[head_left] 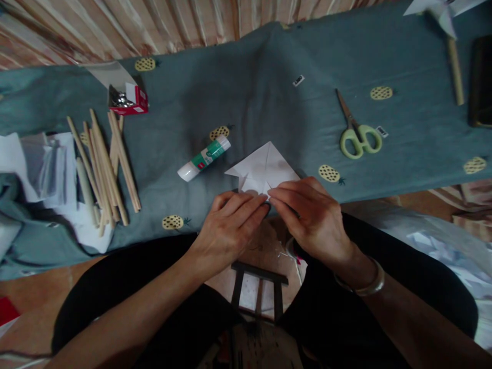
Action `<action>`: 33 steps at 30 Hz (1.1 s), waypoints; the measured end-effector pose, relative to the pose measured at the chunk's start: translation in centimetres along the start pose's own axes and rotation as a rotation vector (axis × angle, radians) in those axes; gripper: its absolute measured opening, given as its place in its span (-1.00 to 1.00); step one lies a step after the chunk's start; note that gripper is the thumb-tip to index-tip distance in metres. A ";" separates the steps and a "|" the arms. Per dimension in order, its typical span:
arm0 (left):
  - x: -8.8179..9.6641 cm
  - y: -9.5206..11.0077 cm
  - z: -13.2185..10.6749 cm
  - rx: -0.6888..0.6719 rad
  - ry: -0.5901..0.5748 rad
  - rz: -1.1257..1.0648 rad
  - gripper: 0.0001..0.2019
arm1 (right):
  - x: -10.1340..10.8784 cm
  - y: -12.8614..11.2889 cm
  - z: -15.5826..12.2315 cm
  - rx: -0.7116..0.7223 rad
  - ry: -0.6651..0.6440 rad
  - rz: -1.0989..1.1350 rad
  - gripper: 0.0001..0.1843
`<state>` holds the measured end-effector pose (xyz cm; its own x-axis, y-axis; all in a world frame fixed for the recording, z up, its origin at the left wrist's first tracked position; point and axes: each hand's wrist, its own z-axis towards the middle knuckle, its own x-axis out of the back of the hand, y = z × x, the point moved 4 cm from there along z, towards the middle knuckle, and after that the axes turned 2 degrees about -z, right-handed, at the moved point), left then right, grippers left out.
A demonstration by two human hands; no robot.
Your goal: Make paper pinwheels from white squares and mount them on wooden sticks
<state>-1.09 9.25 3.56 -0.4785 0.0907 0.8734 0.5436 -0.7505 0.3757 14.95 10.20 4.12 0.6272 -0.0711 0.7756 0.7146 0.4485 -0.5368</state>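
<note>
The head view is showing a blue-green, cloth-covered desk [249,92] that is stretching from side to side, with a pleated curtain [184,25] hanging along its far edge. The person's two hands are working at the near edge: the right hand [313,215], its wrist wearing a bangle [372,284], is keeping its grip closed, thumb and fingers pinching the near part of a folded paper [269,164]. The left hand [229,223] is laying its fingers across the same near part, their tips almost meeting the right fingertips; its thumb is hiding, so whether that grip is closing on the paper one cannot tell. The white paper is lying at the desk's near edge, a point facing away from the person. To the left, a bundle of wooden sticks [109,167] is resting loosely. Green-handled scissors [352,123] are lying partly open to the right. A glue stick [204,158] is lying just left of the paper. Beyond the sticks, a small red box [132,108] is standing open, holding shiny metal pieces [120,98].
</note>
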 end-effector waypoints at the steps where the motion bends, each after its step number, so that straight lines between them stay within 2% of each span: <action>1: 0.0 0.0 0.0 0.000 0.002 0.003 -0.73 | 0.0 0.0 0.0 0.004 -0.001 -0.009 -0.83; 21: 0.0 0.2 0.3 -0.022 0.024 0.035 -0.78 | -0.2 -0.1 0.1 -0.033 -0.058 -0.028 -0.78; 33: -0.1 0.2 0.2 0.001 -0.002 0.021 -0.77 | -0.5 0.0 0.1 0.013 -0.065 -0.094 -0.76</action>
<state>-0.85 9.23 3.60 -0.4656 0.0761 0.8817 0.5543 -0.7516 0.3575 14.60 10.32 3.78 0.5358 -0.0557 0.8425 0.7650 0.4543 -0.4565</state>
